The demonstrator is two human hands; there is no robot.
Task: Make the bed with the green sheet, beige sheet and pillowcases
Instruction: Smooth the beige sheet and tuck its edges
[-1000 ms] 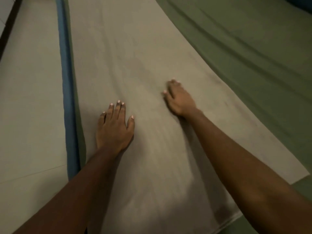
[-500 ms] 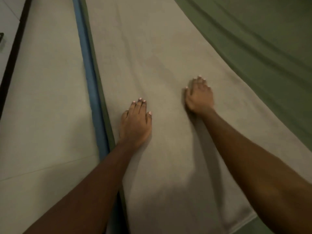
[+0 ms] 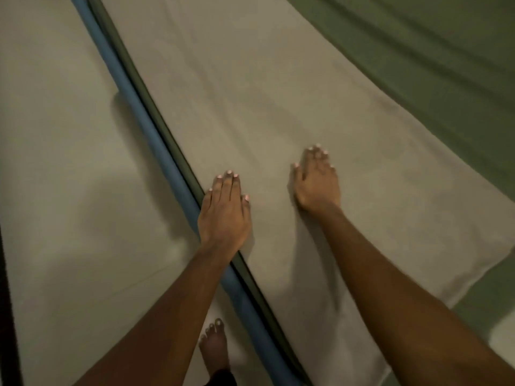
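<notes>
The beige sheet (image 3: pixel 250 93) lies as a long folded strip along the left side of the bed, over the green sheet (image 3: pixel 432 65), which covers the mattress to the right. My left hand (image 3: pixel 224 215) rests flat on the beige sheet right at the bed's left edge, fingers together and extended. My right hand (image 3: pixel 316 185) lies palm down on the beige sheet a hand's width to the right, fingers slightly spread. Neither hand holds anything. No pillowcase is in view.
The blue mattress edge (image 3: pixel 156 140) and a dark green hem run diagonally along the bed's left side. Pale floor tiles (image 3: pixel 69 176) lie to the left. My bare foot (image 3: pixel 214 349) stands on the floor beside the bed. A dark strip (image 3: pixel 7 316) borders the far left.
Both hands have slid along the beige sheet, the left one now reaching the bed's left edge. The view has shifted right and down, and my foot has come into sight.
</notes>
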